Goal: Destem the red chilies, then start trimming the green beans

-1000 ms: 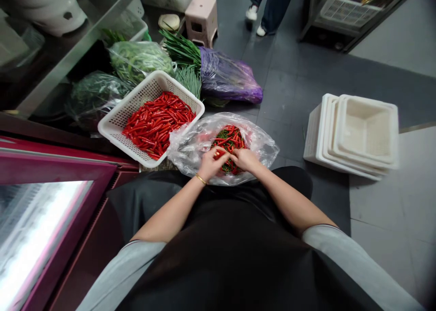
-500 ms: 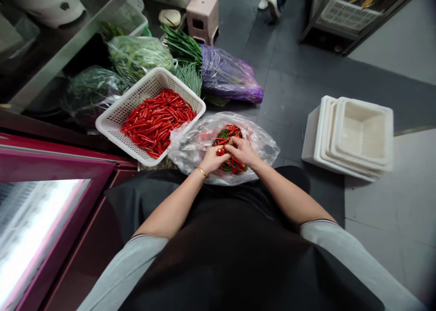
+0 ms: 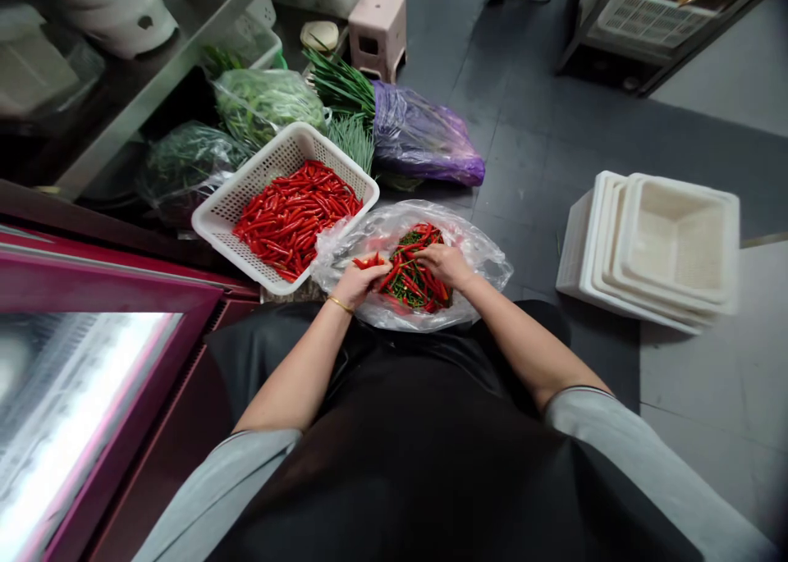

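Observation:
My left hand (image 3: 360, 283), with a gold bracelet at its wrist, is closed around a few red chilies (image 3: 369, 261) over the near left side of a clear plastic bag (image 3: 486, 258). The open bag lies on my lap. Inside it are more red chilies with green stems (image 3: 415, 279). My right hand (image 3: 449, 265) is over the bag, its fingertips pinched together at the chilies; what they grip is too small to tell. Touching the bag on the left, a white perforated basket (image 3: 217, 227) holds a heap of red chilies (image 3: 295, 217) without visible stems.
Bagged green vegetables (image 3: 264, 102) and a purple bag of long greens (image 3: 424, 139) lie behind the basket. A pink stool (image 3: 378, 33) stands beyond. Nested white baskets (image 3: 677, 242) are on the floor at right. A glass-topped cabinet (image 3: 111, 381) is close on my left.
My hands have moved apart: the left went left with chilies in it, the right slightly right. More of the chilies in the bag now shows. The person's feet at the back moved away.

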`<control>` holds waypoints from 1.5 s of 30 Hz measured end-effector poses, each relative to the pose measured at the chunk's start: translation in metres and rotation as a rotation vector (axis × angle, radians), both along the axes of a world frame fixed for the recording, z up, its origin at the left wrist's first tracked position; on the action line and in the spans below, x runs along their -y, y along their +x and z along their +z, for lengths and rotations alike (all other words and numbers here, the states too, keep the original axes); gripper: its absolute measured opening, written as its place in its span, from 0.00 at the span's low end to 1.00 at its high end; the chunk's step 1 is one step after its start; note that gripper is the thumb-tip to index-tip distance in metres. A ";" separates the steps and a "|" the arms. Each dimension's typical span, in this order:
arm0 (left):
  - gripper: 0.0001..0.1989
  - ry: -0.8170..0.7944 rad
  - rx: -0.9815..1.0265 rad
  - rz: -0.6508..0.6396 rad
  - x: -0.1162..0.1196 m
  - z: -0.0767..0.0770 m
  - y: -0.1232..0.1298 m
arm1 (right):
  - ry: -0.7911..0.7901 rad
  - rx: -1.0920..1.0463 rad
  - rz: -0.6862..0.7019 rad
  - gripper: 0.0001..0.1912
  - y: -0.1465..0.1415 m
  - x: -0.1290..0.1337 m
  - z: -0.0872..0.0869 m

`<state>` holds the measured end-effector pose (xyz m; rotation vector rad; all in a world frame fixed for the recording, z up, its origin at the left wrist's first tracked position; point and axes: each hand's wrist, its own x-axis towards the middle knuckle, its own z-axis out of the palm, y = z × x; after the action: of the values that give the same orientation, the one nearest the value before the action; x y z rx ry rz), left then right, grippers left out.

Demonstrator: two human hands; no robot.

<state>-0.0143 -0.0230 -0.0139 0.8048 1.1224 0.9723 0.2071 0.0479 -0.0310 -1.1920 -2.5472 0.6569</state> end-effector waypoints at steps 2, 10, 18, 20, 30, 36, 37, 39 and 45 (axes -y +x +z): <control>0.17 0.130 -0.127 -0.028 -0.007 -0.001 0.012 | -0.083 -0.184 -0.076 0.12 0.013 -0.002 0.015; 0.17 0.276 -0.387 -0.269 -0.028 -0.013 0.049 | -0.634 -0.625 -0.277 0.17 0.013 0.012 0.030; 0.20 -0.204 -0.106 -0.212 0.020 0.001 0.049 | -0.238 -0.385 -0.229 0.14 -0.004 0.049 0.029; 0.19 -0.307 -0.131 -0.189 0.029 0.000 0.049 | -0.148 -0.308 -0.239 0.12 -0.012 0.058 0.026; 0.14 0.475 -0.638 -0.455 0.021 0.011 0.028 | -0.921 -0.381 -0.026 0.20 -0.001 0.045 0.045; 0.08 0.638 -0.652 -0.508 0.019 -0.001 0.036 | -1.460 -0.726 -0.158 0.21 -0.009 0.070 0.027; 0.08 0.648 -0.638 -0.494 0.021 0.000 0.036 | -1.452 -0.773 -0.180 0.21 -0.010 0.072 0.027; 0.09 0.639 -0.572 -0.450 0.025 0.006 0.035 | -1.262 -0.817 -0.291 0.21 -0.008 0.068 0.029; 0.12 0.158 -0.117 -0.046 0.030 0.017 -0.002 | -0.393 -0.071 -0.321 0.15 -0.009 0.023 0.031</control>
<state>-0.0158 -0.0532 0.0028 1.0221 1.1318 0.9938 0.1982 0.0254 0.0004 -1.6224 -2.1550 1.1247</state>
